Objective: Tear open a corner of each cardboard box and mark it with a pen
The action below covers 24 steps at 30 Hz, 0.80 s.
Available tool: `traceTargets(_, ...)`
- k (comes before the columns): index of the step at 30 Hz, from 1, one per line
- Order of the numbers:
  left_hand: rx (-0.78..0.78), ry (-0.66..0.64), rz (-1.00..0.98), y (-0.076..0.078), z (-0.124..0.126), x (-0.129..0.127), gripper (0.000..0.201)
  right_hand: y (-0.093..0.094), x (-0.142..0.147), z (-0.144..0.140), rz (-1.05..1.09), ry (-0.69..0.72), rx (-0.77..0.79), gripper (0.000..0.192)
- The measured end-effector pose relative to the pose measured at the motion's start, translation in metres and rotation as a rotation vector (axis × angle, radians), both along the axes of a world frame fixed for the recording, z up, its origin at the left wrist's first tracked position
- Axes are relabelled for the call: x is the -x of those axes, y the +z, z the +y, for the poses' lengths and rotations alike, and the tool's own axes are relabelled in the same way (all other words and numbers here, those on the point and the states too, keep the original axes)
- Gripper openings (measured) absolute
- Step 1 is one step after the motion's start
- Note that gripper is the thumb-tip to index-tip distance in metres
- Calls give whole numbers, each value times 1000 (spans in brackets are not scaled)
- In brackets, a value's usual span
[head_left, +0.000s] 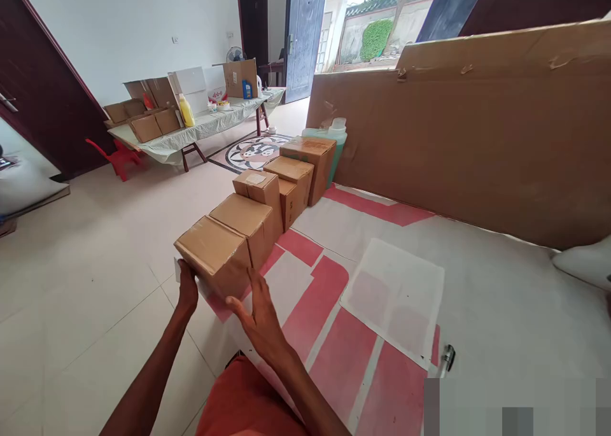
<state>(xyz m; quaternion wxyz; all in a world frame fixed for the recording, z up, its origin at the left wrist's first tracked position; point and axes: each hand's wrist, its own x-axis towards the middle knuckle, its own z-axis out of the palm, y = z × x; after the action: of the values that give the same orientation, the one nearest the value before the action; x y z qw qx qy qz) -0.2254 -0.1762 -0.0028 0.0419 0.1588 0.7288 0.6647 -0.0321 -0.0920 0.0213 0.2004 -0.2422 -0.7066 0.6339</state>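
Note:
A row of several sealed cardboard boxes runs along the left edge of a red-and-white covered table (501, 309). The nearest box (214, 253) sits at the table's corner. My left hand (187, 289) presses against its left side. My right hand (258, 315) is beside its right front face, fingers spread, touching or almost touching it. The second box (245, 218) stands right behind it, then three more boxes (291, 175) further back.
A tall cardboard sheet (477, 130) stands along the table's far side. A white sheet (396, 296) lies on the table. A green-capped jug (337, 133) stands behind the boxes. Across the tiled floor is a long table (200, 127) with boxes and bottles, plus a red chair (117, 159).

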Motion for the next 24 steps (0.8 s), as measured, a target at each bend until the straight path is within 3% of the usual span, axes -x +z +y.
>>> traceTargets(3, 56, -10, -15, -15, -19, -21, 97, -16, 3, -11, 17, 27, -2, 85)
traceTargets(6, 104, -59, 20, -15, -44, -62, 84, -20, -18, -12, 53, -49, -23, 77)
traceTargets(10, 158, -389, 159, -5, -53, -125, 56, -7, -83, 7, -9, -284, -91, 60)
traceTargets(13, 146, -691, 236, 3, -31, -157, 56, 10, -140, 23, -144, -510, -130, 52)
traceTargets(17, 113, -1011, 244, 7, 22, -177, 59, 21, -193, 34, -289, -726, -106, 58)
traceTargets(21, 161, -1143, 168, 2, 68, -186, 62, 12, -213, 46, -312, -802, -19, 67)
traceTargets(24, 182, -1154, 144, -6, 84, -183, 67, -1, -221, 52, -254, -805, 76, 72)
